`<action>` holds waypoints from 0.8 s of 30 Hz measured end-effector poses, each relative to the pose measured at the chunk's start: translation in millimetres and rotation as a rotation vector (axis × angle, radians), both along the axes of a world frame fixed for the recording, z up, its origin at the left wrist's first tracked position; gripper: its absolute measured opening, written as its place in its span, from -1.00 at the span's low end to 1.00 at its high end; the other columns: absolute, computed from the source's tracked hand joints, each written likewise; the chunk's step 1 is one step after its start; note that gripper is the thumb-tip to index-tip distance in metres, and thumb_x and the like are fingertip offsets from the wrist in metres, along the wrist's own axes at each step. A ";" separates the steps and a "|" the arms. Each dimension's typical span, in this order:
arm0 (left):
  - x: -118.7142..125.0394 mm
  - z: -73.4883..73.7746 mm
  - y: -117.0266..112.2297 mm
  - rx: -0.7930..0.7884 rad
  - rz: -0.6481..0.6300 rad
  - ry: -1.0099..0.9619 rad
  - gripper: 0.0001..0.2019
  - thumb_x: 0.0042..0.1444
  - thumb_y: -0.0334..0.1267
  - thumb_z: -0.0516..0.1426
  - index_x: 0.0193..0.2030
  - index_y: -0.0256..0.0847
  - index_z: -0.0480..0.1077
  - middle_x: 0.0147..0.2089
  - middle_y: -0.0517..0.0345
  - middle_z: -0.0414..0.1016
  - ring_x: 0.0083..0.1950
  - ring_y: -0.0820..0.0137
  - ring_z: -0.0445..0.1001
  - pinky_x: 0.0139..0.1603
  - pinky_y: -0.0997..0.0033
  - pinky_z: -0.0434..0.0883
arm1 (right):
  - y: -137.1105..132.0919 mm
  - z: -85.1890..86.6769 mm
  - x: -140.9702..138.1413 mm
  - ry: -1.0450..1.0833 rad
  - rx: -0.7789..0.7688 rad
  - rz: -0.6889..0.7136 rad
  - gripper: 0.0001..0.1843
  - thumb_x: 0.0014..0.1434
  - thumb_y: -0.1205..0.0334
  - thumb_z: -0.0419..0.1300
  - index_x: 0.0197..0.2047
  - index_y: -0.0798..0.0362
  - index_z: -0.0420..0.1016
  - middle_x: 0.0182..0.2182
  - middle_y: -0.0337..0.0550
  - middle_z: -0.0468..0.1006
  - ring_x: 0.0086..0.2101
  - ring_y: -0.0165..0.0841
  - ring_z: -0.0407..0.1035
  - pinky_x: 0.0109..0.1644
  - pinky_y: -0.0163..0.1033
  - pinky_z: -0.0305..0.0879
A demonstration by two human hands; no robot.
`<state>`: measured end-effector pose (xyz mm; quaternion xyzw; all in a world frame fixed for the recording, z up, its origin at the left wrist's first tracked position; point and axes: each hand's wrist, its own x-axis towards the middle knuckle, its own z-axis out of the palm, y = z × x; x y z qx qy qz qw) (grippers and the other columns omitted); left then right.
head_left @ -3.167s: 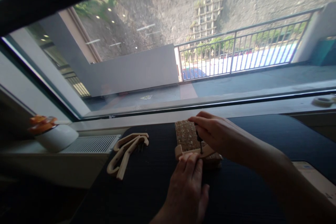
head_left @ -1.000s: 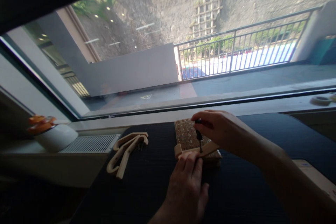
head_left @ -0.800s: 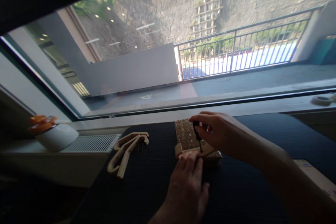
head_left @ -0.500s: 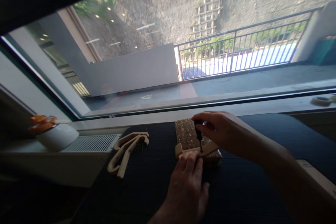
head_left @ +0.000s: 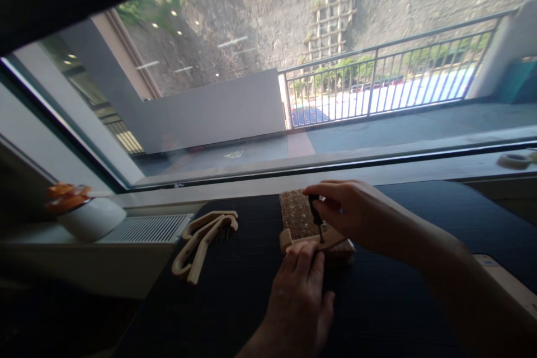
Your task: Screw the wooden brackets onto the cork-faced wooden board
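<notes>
A small wooden block (head_left: 296,216) with a patterned top lies on the dark table (head_left: 235,296) near the window. A curved wooden piece (head_left: 312,243) rests across its near end. My right hand (head_left: 350,212) is closed around a short black screwdriver (head_left: 315,213), which stands upright with its tip on the curved piece. My left hand (head_left: 298,297) lies on the table with its fingertips pressed against the near edge of that piece, fingers together and flat.
Two more curved wooden pieces (head_left: 201,236) lie to the left on the table. A white pot (head_left: 90,218) with an orange thing on top stands on the sill beside a vent grille (head_left: 145,229). A tape roll (head_left: 515,160) sits on the sill at right. A light board (head_left: 509,285) lies at the right edge.
My right hand's fingers have shifted slightly round the screwdriver handle, as if turning it; the tip stays in the same spot. My left hand and the wooden parts have not moved.
</notes>
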<state>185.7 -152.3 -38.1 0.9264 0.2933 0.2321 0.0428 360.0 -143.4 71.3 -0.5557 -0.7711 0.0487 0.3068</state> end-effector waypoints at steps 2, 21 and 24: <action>0.1 -0.1 -0.2 -0.004 0.001 -0.001 -0.51 0.05 -0.37 0.09 0.16 -0.44 0.32 0.20 -0.21 0.30 0.24 0.07 0.25 0.27 0.01 0.30 | -0.1 -1.0 -0.1 0.006 -0.016 0.006 -0.71 0.22 0.24 0.05 -0.09 -0.05 0.56 -0.36 -0.23 0.63 -0.40 -0.38 0.45 -0.36 -0.33 0.18; 1.3 -0.8 -0.2 -0.003 0.007 0.011 -0.51 0.04 -0.38 0.09 0.16 -0.43 0.31 0.20 -0.21 0.30 0.24 0.07 0.26 0.26 0.00 0.30 | 8.0 -5.6 6.4 -0.032 0.013 -0.064 -0.78 0.24 0.18 0.08 -0.14 -0.04 0.52 -0.38 -0.22 0.59 -0.42 -0.37 0.42 -0.38 -0.34 0.16; 1.6 -0.4 -0.6 0.004 0.005 0.009 -0.50 0.04 -0.38 0.09 0.16 -0.44 0.31 0.20 -0.21 0.30 0.24 0.07 0.25 0.26 0.00 0.31 | 7.5 -5.9 2.6 -0.036 0.023 -0.047 -0.75 0.26 0.22 0.04 -0.12 -0.03 0.54 -0.27 -0.17 0.60 -0.32 -0.34 0.45 -0.28 -0.32 0.21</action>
